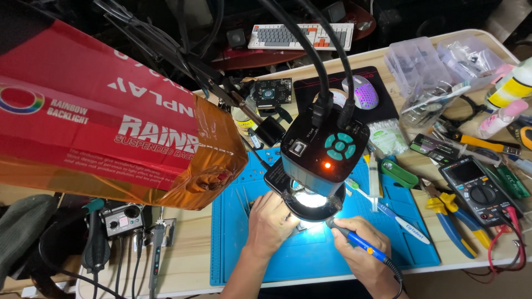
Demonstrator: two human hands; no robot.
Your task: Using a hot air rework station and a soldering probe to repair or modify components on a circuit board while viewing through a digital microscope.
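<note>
microscope over mat | multimeter right | keyboard behind

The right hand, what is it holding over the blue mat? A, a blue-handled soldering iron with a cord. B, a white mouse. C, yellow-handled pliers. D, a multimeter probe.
A: the right hand is closed around a blue-handled soldering iron, its cord trailing back past the wrist and its tip pointing under the lit microscope camera on the blue mat.

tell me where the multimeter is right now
In the head view the multimeter lies on the right side of the wooden table, just beyond the blue mat, beside the yellow-and-blue pliers.
</note>
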